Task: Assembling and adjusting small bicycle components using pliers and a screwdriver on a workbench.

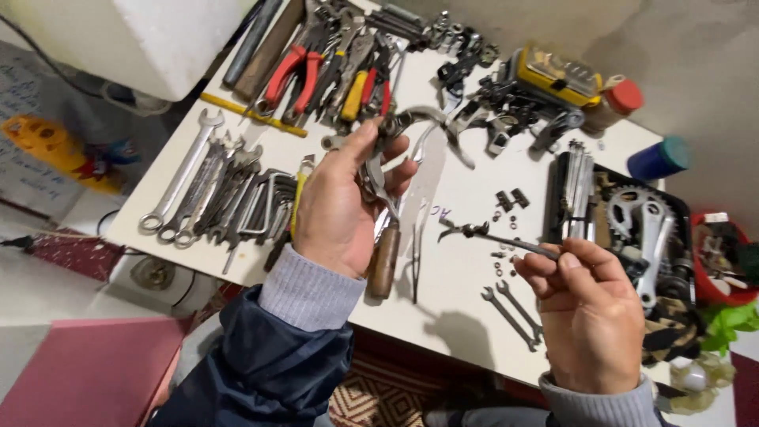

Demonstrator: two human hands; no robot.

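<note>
My left hand is raised over the white table and grips a metal brake caliper, its curved arms sticking out above my fingers. Under that hand lies a tool with a brown wooden handle. My right hand pinches a thin dark metal part by one end; its other end points left above the table. Two small spanners lie just left of my right hand, with loose small nuts and bolts beyond it.
A row of spanners and hex keys covers the table's left. Pliers with red and yellow grips lie at the back. A yellow bit case, a blue-capped jar, a black tray with a crankset and a red tub stand right.
</note>
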